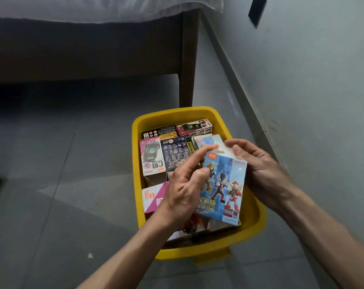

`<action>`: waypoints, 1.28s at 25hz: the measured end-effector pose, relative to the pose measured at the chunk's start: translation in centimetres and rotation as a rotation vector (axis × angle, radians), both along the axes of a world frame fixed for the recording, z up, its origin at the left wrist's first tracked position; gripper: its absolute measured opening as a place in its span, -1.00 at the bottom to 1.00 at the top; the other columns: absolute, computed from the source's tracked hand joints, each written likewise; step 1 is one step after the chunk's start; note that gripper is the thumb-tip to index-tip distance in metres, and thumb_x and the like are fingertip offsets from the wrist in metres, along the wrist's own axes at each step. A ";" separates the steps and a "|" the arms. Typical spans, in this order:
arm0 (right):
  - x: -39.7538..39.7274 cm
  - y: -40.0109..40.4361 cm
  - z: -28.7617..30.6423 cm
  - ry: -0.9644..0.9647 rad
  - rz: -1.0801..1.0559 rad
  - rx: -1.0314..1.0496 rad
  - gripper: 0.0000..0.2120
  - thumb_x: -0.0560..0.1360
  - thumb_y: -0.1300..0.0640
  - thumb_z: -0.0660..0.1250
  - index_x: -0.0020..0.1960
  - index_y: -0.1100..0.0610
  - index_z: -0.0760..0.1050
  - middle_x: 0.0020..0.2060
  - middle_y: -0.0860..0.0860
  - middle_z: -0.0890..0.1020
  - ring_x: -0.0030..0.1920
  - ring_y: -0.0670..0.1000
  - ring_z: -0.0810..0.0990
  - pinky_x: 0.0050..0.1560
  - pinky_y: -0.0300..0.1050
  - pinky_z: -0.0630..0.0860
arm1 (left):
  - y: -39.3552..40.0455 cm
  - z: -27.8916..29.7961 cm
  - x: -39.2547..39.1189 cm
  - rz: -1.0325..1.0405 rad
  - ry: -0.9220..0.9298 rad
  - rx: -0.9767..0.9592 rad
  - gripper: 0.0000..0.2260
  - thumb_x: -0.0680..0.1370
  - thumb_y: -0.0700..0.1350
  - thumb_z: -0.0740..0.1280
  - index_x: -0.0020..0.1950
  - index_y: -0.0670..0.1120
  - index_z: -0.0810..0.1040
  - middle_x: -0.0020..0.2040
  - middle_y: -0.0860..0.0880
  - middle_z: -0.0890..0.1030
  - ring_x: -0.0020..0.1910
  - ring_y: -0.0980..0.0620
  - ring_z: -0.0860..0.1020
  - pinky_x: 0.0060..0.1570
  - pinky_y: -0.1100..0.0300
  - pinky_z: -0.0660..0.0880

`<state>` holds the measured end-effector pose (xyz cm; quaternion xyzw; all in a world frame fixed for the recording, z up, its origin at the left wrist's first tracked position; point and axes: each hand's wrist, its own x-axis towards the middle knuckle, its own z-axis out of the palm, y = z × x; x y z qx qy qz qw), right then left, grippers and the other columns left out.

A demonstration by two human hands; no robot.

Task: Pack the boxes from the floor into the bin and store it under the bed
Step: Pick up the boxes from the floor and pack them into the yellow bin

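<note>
- A dark wooden bed frame [89,49] fills the upper left, with a white sheet [93,9] hanging over its edge and one straight leg [187,59] coming down to the grey tiled floor [51,205].
- A small pale scrap [90,255] lies on the floor tiles at lower left, well apart from everything else.
- A yellow rectangular plastic bin [250,230] stands on the floor just in front of the bed leg, not under the bed.
- Printed cardboard boxes are packed inside it: a pink-and-green box [153,157] upright at the left wall, a pink-and-white box [154,197] nearer the camera, a dark navy box [176,153] beside the first, a black labelled box [160,131] at the far wall, and a second pink-and-green box [194,127] lying on its side at the far right corner.
- The left hand [185,188] grips the left edge of a light blue cardboard box printed with robot figures [225,188], thumb on its front face, forefinger stretched to the top flap.
- That blue box is held tilted above the bin's contents, between both hands.
- The right hand [258,170] clasps the box's right side, fingers curled round its upper corner.
- A grey painted wall [312,101] with a skirting strip [239,86] runs along the right, bearing a black wall plate [257,10] near the top.
</note>
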<state>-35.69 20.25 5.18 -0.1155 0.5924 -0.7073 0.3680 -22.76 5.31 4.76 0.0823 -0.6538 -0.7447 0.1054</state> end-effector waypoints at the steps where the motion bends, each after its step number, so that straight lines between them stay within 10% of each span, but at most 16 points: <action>1: 0.3 -0.3 -0.2 -0.051 -0.030 -0.036 -0.73 0.48 0.09 0.39 0.17 0.06 0.58 0.07 0.19 0.70 -0.10 0.15 0.71 -0.20 0.04 0.69 | 0.2 0.2 -0.1 -0.007 -0.008 -0.010 -0.70 0.59 -0.12 0.15 0.28 0.08 0.49 0.14 -0.09 0.63 0.01 -0.03 0.66 -0.15 0.11 0.62; 6: 0.9 0.8 -0.8 0.251 -0.032 0.020 -0.62 0.36 -0.20 0.51 -0.04 0.06 0.56 -0.10 0.10 0.71 -0.15 0.05 0.71 -0.27 -0.14 0.64 | 0.5 0.3 -1.4 0.121 -0.126 -0.270 -0.82 0.68 -0.04 0.16 0.13 -0.08 0.50 0.04 -0.21 0.60 0.00 -0.19 0.63 -0.02 -0.25 0.56; 11: -1.2 3.1 -0.1 0.568 0.153 0.217 -0.62 0.27 -0.20 0.58 -0.07 -0.05 0.52 -0.02 0.07 0.73 -0.08 0.12 0.73 -0.17 0.11 0.67 | 1.0 0.2 -1.8 0.164 -0.154 -0.121 -0.75 0.61 -0.02 0.32 0.25 0.16 0.38 0.02 -0.11 0.59 -0.12 0.00 0.70 -0.19 -0.03 0.68; 15: -4.4 4.6 0.5 0.750 0.396 0.438 -0.75 0.36 -0.13 0.47 0.01 -0.13 0.58 -0.11 -0.10 0.72 -0.16 -0.06 0.72 -0.25 -0.13 0.64 | -2.5 -1.7 0.0 0.057 -0.170 -0.805 -0.77 0.54 0.10 0.36 0.14 0.04 0.53 0.06 0.08 0.55 -0.01 0.12 0.56 -0.01 0.04 0.61; 18: -4.4 3.2 -0.6 0.845 0.498 0.578 -0.79 0.44 -0.10 0.40 0.07 -0.15 0.59 -0.08 -0.17 0.70 -0.14 -0.20 0.68 -0.28 -0.29 0.57 | -3.4 -3.3 1.3 -0.074 -0.274 -0.973 -0.71 0.52 0.15 0.36 0.18 0.09 0.48 0.14 0.10 0.52 0.10 0.13 0.46 0.11 0.04 0.52; 22: -2.0 2.4 -3.7 1.489 0.332 0.673 -0.88 0.52 0.09 0.42 0.00 0.12 0.64 0.06 0.07 0.67 0.11 0.13 0.60 0.05 0.12 0.57 | -3.4 -4.0 1.7 0.060 -0.120 -0.991 -0.80 0.54 0.05 0.39 0.09 -0.01 0.59 0.08 0.06 0.57 0.08 0.11 0.47 0.09 0.12 0.48; 27: -1.0 1.7 -4.2 1.339 0.083 0.649 -0.73 0.57 0.07 0.27 -0.04 0.24 0.63 0.04 0.13 0.64 0.04 0.15 0.60 0.04 0.09 0.55 | -4.7 -2.6 1.1 0.324 -0.025 -0.875 -0.85 0.54 -0.06 0.34 -0.03 -0.09 0.64 0.02 0.02 0.60 0.06 0.09 0.50 0.09 0.09 0.47; 32: -2.5 -4.8 1.4 1.370 -0.037 0.506 -0.75 0.58 0.06 0.23 -0.07 0.20 0.60 -0.02 0.09 0.63 -0.03 0.10 0.58 -0.05 -0.01 0.51 | -9.4 -1.3 0.0 0.572 -0.256 -0.775 -0.58 0.58 0.10 0.17 0.38 -0.02 0.47 0.39 -0.05 0.45 0.37 -0.01 0.37 0.35 -0.07 0.33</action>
